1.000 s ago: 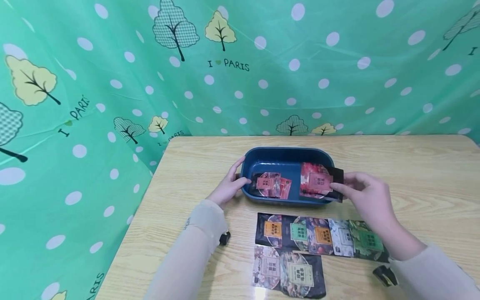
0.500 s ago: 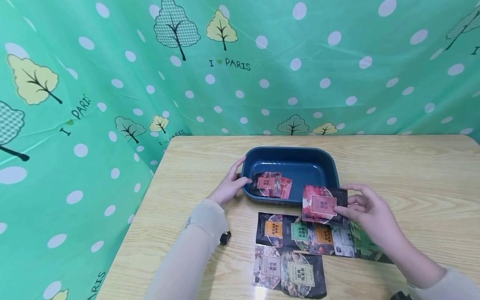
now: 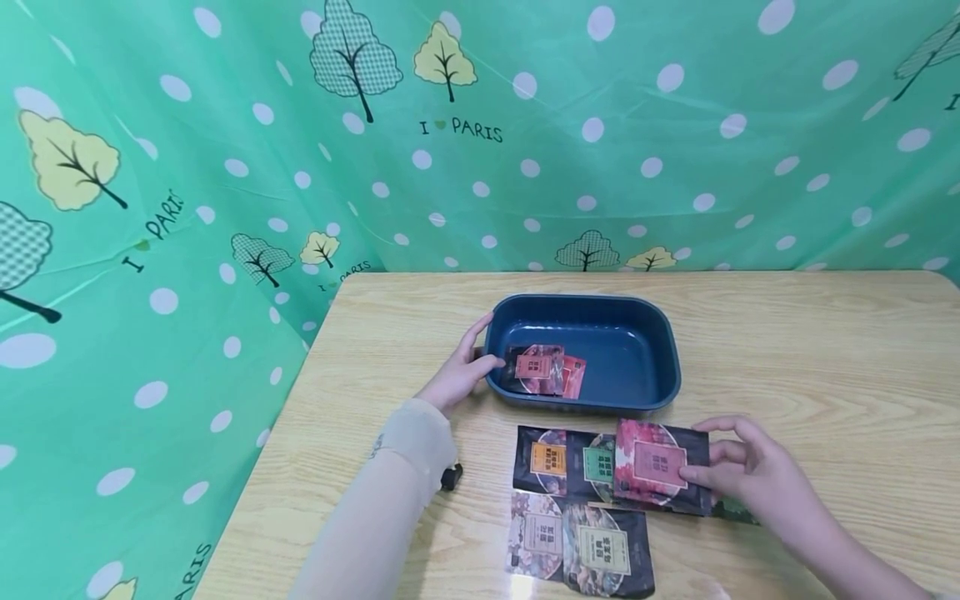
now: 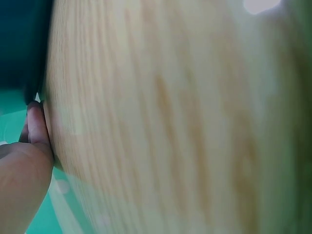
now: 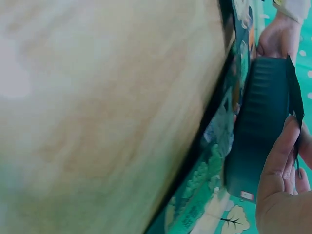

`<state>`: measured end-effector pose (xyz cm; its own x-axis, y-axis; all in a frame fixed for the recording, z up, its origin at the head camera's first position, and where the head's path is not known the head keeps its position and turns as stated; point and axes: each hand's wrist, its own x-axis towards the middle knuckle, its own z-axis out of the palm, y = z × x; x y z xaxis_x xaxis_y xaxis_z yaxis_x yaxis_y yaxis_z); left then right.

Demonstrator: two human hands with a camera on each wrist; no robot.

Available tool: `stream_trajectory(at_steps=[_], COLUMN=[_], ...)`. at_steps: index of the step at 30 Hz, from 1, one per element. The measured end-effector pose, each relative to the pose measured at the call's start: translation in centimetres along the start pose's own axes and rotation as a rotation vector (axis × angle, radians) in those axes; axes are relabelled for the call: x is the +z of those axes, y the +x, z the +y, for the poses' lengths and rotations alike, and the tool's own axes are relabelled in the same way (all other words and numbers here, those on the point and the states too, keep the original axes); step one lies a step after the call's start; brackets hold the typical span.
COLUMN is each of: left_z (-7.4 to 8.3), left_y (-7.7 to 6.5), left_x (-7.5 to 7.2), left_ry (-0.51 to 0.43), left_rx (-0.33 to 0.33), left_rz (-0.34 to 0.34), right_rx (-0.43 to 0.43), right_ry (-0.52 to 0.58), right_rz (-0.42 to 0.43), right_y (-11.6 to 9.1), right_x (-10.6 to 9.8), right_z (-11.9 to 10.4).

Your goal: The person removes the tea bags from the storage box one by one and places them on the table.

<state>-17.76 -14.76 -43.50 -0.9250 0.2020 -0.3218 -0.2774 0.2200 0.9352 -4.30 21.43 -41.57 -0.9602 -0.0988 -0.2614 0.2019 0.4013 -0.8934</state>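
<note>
My right hand pinches a black tea sachet with a red-pink front between thumb and fingers. It is held above the upper row of laid-out sachets and covers much of that row's right part. In the right wrist view the held sachet shows edge-on, apart from the row. My left hand grips the left end of a dark blue basin, thumb at the rim and fingers along the outside. Inside the basin, at its left, a dark sachet with a red label overlaps a smaller-showing red one.
Sachets with an orange label and a green label begin the upper row. Below lie a pale pink sachet and a cream-labelled one. A green polka-dot curtain hangs behind the wooden table.
My right hand has brought the red-pink sachet out of the basin, over its front rim and towards me above the upper row. My left hand keeps its grip on the basin.
</note>
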Motion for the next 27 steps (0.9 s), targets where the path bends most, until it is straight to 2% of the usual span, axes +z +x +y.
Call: stream_trajectory(at_steps=[4,8,12,15,19,23,27], left_z=[0.0,0.0,0.1,0.0,-0.1,-0.1,0.0], left_y=[-0.1,-0.1,-0.1,-0.1,0.1,0.1,0.0], left_x=[0.0,0.0,0.0,0.0,0.0,0.0,-0.1], left_ry=[-0.009,-0.006,0.010,0.016,0.015,0.020,0.025], left_rx=[-0.007,0.000,0.008,0.009,0.002,0.003,0.006], left_rz=[-0.001,-0.003,-0.003,-0.002,-0.007,-0.007,-0.003], right_rx=[-0.068,-0.107,-0.091,-0.027,0.025,0.015,0.062], right_ry=[0.070,0.057,0.011,0.010,0.069,0.165,0.217], right_rz=[-0.077,-0.145,-0.193,-0.233,-0.313,-0.396,-0.431], right_y=[-0.4,-0.7,-1.2,-1.5,-2.1,-2.7,-3.0], right_x=[-0.1,-0.2,-0.3,-0.3,-0.3,-0.2,-0.2], right_z=[1.3,2.0,2.2,2.4,3.1,4.4,5.2])
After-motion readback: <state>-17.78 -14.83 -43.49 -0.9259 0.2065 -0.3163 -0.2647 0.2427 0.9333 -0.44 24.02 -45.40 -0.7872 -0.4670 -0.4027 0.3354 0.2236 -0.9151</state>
